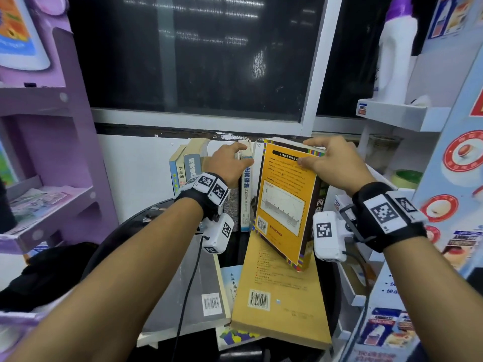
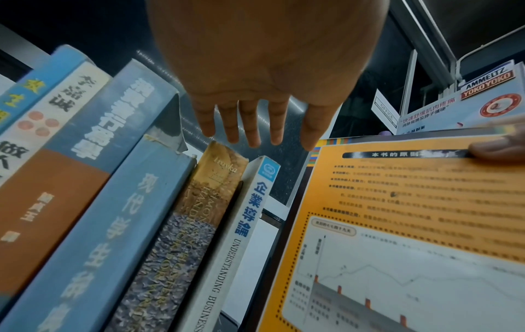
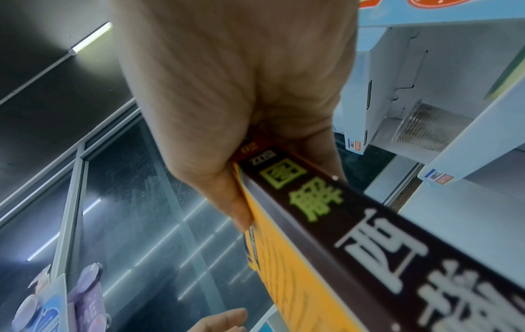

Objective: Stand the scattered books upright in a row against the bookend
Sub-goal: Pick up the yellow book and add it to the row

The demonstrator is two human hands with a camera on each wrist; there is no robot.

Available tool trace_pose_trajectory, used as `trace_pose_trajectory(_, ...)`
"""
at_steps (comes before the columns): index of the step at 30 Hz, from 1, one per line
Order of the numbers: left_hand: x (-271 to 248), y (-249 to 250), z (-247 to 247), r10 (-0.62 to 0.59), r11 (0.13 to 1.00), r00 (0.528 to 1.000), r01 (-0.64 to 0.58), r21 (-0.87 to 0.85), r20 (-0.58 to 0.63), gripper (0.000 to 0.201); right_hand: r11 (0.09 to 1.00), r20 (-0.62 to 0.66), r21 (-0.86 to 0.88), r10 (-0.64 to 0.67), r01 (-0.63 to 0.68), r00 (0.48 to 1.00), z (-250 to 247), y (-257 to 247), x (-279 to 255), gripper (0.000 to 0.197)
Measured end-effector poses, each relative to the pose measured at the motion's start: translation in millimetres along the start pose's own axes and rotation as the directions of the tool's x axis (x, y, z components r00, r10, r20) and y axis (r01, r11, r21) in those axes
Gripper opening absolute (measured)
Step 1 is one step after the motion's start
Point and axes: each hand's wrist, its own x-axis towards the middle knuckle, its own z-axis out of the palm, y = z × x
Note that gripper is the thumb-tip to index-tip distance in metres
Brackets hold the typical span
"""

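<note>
Several books (image 1: 187, 169) stand upright in a row at the back of the round black table (image 1: 125, 239); the rightmost has a white spine (image 1: 247, 194) (image 2: 250, 215). My left hand (image 1: 235, 154) (image 2: 252, 132) rests its straight fingers on the tops of these books. My right hand (image 1: 313, 156) (image 3: 255, 175) grips the top edge of an orange book (image 1: 283, 205) (image 2: 412, 224) (image 3: 284, 258), thumb on the cover. This book stands tilted just right of the row, its lower corner on a flat tan book (image 1: 279, 296). I cannot make out the bookend.
A grey book (image 1: 198, 288) and a pale book (image 1: 231, 280) also lie flat at the front. A purple shelf unit (image 1: 52, 152) stands at the left. A white display shelf (image 1: 407, 118) with a bottle (image 1: 394, 58) stands close on the right. Behind is a dark window (image 1: 196, 61).
</note>
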Motion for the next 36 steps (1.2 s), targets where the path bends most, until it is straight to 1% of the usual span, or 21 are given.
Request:
trace_pose_trajectory(7, 16, -11, 8, 0.029, 0.996, 0.999, -0.031, 0.078, 0.035, 0.047, 0.997, -0.058, -0.017, 0.068, -0.069, 0.996, 22, 3, 30, 0.046)
trace_pose_trajectory(14, 31, -18, 14, 0.039, 0.995, 0.996, -0.047, 0.093, 0.079, 0.047, 0.997, -0.095, -0.025, 0.070, -0.072, 0.993, 42, 4, 51, 0.047)
trace_pose_trajectory(17, 35, -19, 17, 0.051, 0.994, 0.997, -0.057, 0.090, 0.065, 0.047, 0.997, -0.113, -0.021, 0.066, -0.069, 0.991, 50, 4, 58, 0.044)
trace_pose_trajectory(20, 40, -20, 18, 0.094, 0.993, 0.995, -0.096, 0.068, 0.027, 0.043, 0.997, -0.128, -0.021, 0.075, -0.078, 0.989, 60, 3, 64, 0.046)
trace_pose_trajectory(24, 43, -23, 18, 0.095, 0.994, 0.995, -0.097, 0.041, 0.042, 0.037, 0.996, -0.145, -0.018, 0.083, -0.086, 0.986, 72, 0, 71, 0.041)
trace_pose_trajectory(26, 43, -26, 18, 0.108, 0.993, 0.993, -0.110, 0.047, 0.043, 0.036, 0.995, -0.155, -0.018, 0.092, -0.096, 0.984, 78, 0, 76, 0.041)
trace_pose_trajectory(31, 44, -37, 17, 0.183, 0.982, 0.982, -0.185, 0.048, 0.053, 0.041, 0.993, -0.174, -0.015, 0.116, -0.120, 0.978, 94, 0, 89, 0.041)
trace_pose_trajectory(36, 46, -46, 18, 0.247, 0.967, 0.968, -0.249, 0.045, 0.054, 0.051, 0.993, -0.178, -0.027, 0.109, -0.116, 0.978, 107, -2, 100, 0.037)
